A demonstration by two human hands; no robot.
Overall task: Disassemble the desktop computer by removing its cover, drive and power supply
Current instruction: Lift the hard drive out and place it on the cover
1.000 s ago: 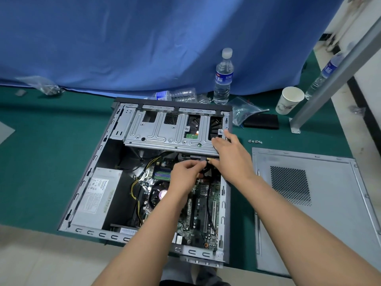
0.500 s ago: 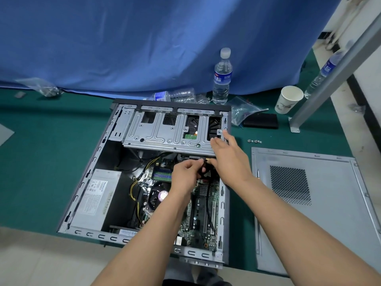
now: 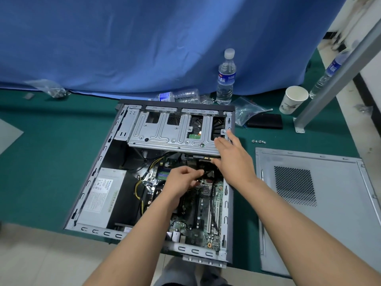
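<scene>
1. Since a second ago my left hand [image 3: 181, 182] has pulled back from under the drive cage [image 3: 175, 133] toward the lower middle of the frame, and a black cable [image 3: 206, 173] now trails out with it; earlier its fingers were up against my right thumb at the cage's lower edge.
2. My right hand [image 3: 233, 159] has hardly shifted, apart from the fingers spreading a little.
3. My left fingers are curled and pinch the black cable, which runs up and right toward the shadow under the cage.
4. My right fingers are straight and fanned, lying flat on the lower right corner of the drive cage, fingertips reaching toward the case rim; the thumb points left along the cage's lower edge. They grip nothing.
5. The computer case [image 3: 90, 182] lies open on its side in the middle of the frame, grey sheet metal with slotted rims.
6. The drive cage is stamped bare steel with pressed ribs and rectangular cut-outs.
7. The power supply [image 3: 101, 195] is a plain metal box with a white label, in the case's lower left.
8. The green motherboard [image 3: 208, 213] fills the lower right of the case.
9. The removed side cover [image 3: 309, 203], flat grey metal with a perforated vent patch, lies at the right of the frame on the green mat [image 3: 41, 151].
10. A clear plastic water bottle [image 3: 225, 79] stands before the blue cloth [image 3: 144, 38], upper centre.
</scene>
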